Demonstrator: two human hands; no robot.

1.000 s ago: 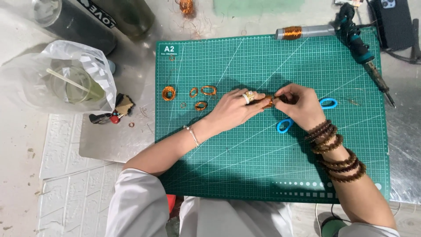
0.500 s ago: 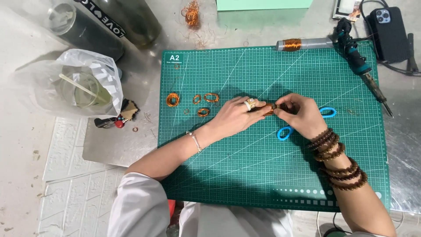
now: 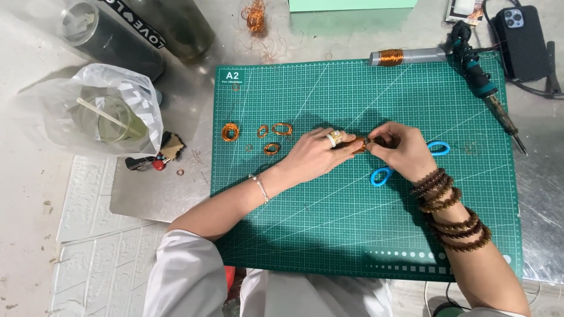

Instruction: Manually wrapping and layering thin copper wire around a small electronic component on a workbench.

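**Both hands pinch a copper coil over the green mat**

Pinched between the fingertips of the left hand (image 3: 320, 154) and the right hand (image 3: 402, 149) is a small copper wire coil (image 3: 359, 144), held just above the middle of the green cutting mat (image 3: 352, 235). Both hands are closed on it, fingertips meeting. Blue-handled scissors (image 3: 382, 175) lie partly under the right hand. Left of the hands, several finished copper rings (image 3: 230, 131) rest on the mat. A wire spool (image 3: 405, 57) and a soldering iron (image 3: 487, 94) lie along the mat's far edge, a phone (image 3: 523, 38) beyond, and a plastic bag (image 3: 100, 111) sits off to the left
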